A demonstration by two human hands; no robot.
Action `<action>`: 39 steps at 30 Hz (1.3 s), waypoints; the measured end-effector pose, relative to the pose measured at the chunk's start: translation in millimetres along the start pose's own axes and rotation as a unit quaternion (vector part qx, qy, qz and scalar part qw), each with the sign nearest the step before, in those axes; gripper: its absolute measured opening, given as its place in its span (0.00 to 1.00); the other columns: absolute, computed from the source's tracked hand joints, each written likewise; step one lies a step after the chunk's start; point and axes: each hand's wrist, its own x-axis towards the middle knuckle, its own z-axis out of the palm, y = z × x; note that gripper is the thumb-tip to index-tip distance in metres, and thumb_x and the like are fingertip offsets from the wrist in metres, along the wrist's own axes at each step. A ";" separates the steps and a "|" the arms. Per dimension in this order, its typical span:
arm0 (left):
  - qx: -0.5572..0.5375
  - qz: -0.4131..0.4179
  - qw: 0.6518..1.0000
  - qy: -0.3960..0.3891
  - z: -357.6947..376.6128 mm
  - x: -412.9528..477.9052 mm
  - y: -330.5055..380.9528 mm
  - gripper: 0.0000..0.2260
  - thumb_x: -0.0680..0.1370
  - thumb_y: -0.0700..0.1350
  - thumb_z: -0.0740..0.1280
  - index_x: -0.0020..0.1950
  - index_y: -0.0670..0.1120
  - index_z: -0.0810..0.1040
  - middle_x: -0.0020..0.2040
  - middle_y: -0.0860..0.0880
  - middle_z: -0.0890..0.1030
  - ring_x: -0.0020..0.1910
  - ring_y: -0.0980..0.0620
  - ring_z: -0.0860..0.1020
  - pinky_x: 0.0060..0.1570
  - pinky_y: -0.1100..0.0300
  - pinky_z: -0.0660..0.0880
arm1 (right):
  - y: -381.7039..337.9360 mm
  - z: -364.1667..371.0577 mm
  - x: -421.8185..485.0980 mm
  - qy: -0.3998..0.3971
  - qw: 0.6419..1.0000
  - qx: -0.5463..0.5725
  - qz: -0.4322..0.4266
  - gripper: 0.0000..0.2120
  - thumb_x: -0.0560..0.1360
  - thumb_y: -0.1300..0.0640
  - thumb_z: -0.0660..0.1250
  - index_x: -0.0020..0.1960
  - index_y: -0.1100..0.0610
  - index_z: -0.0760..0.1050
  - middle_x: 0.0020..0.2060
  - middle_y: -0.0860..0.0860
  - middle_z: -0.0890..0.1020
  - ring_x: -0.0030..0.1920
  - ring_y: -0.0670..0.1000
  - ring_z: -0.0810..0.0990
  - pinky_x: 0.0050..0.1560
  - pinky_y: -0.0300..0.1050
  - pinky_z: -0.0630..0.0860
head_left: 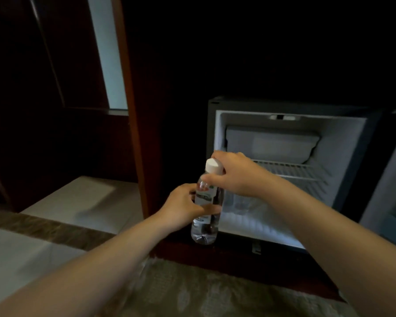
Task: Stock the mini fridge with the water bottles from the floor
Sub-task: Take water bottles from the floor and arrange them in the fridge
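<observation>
- Head view, item: water bottle [205, 203], clear, white cap [213, 166], printed label round its middle. It is upright with a slight lean, at the near left corner of the open mini fridge [343, 156], just outside the opening. You cannot tell whether its base rests on the dark plinth below or hangs above it.
- Head view, left hand [183, 205]: your fingers are wrapped round the bottle's middle, over the label, thumb on the near side.
- Head view, right hand [237, 175]: your fingers are curled round the neck just under the cap, clamped on it from the right.
- Step in hand, as judged: one bottle is up between both hands and about to go in.
- Next move, as judged: carry it right and away from you past the fridge's left wall, then stand it on the lower compartment [258, 223]. Keep it low, since the wire shelf [293, 171] looks close overhead.
- Fridge interior: freezer box [272, 143] at top, wire shelf beneath it. Faint clear shapes at the lower back may be bottles, but they are too blurred to say.
- Fridge door [391, 197]: swung open at far right.
- Surface: patterned carpet [215, 298] nearest you, and a pale floor [73, 202] to the left.
- Room: dim, dark wood panelling, a wooden post [133, 145] just left of the fridge.
</observation>
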 end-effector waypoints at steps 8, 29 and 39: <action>-0.062 -0.032 0.998 0.001 60.2 76.1 16.4 0.29 0.60 0.58 0.77 0.57 0.47 0.78 0.54 0.48 0.82 0.52 0.52 0.81 0.50 0.61 0.79 | 74.0 -33.6 18.7 0.043 0.995 -0.056 0.075 0.16 0.73 0.40 0.65 0.48 0.51 0.68 0.42 0.48 0.72 0.43 0.51 0.73 0.41 0.45 0.68; -0.019 -0.085 0.991 -0.106 186.8 186.2 -59.7 0.27 0.59 0.54 0.78 0.55 0.45 0.80 0.49 0.48 0.84 0.48 0.52 0.83 0.53 0.52 0.80 | 233.1 53.5 39.6 0.028 0.979 -0.030 0.202 0.18 0.74 0.46 0.66 0.55 0.59 0.73 0.53 0.56 0.79 0.52 0.56 0.78 0.45 0.43 0.67; 0.039 -0.094 0.990 -0.093 202.4 196.2 -99.1 0.15 0.69 0.47 0.74 0.52 0.46 0.76 0.36 0.52 0.75 0.36 0.55 0.74 0.33 0.67 0.70 | 252.6 92.5 50.1 0.014 0.975 -0.012 0.221 0.18 0.75 0.49 0.66 0.61 0.57 0.69 0.55 0.53 0.78 0.49 0.51 0.76 0.46 0.43 0.68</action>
